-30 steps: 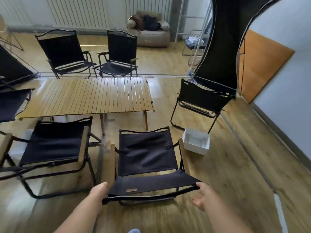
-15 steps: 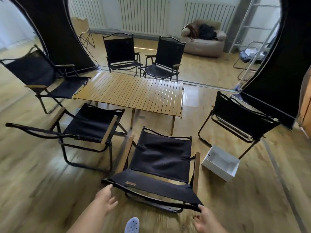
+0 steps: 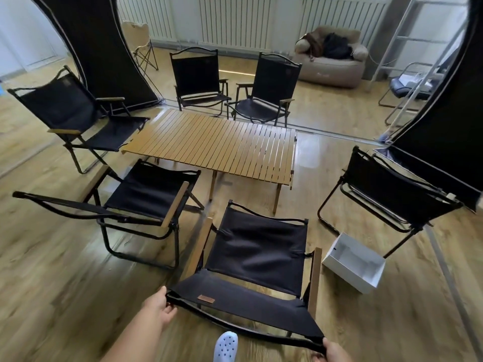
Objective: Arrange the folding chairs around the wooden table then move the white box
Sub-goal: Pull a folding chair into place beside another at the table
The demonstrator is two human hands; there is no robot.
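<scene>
The slatted wooden table [image 3: 217, 145] stands mid-room with several black folding chairs around it. The nearest chair [image 3: 257, 253] faces the table at its near side. My left hand [image 3: 159, 309] grips the left end of its top back bar. My right hand [image 3: 330, 352] grips the right end of that bar at the frame's bottom edge. A second chair [image 3: 146, 190] stands to its left. Two chairs [image 3: 198, 79] [image 3: 271, 90] sit on the far side, one [image 3: 75, 116] at the left end, one [image 3: 392, 189] at the right. The open white box [image 3: 352, 262] lies on the floor between the nearest and the right chair.
Black tent panels [image 3: 104, 48] [image 3: 449, 121] rise at the left and right. A beige sofa [image 3: 332, 64] with dark bags, a ladder [image 3: 407, 48], a tan camp chair [image 3: 139, 40] and radiators line the back. My blue shoe [image 3: 226, 346] shows on the wooden floor.
Half a second ago both hands hovered off the nearest chair's back; now each grips an end of its top bar. The view has swung left.
</scene>
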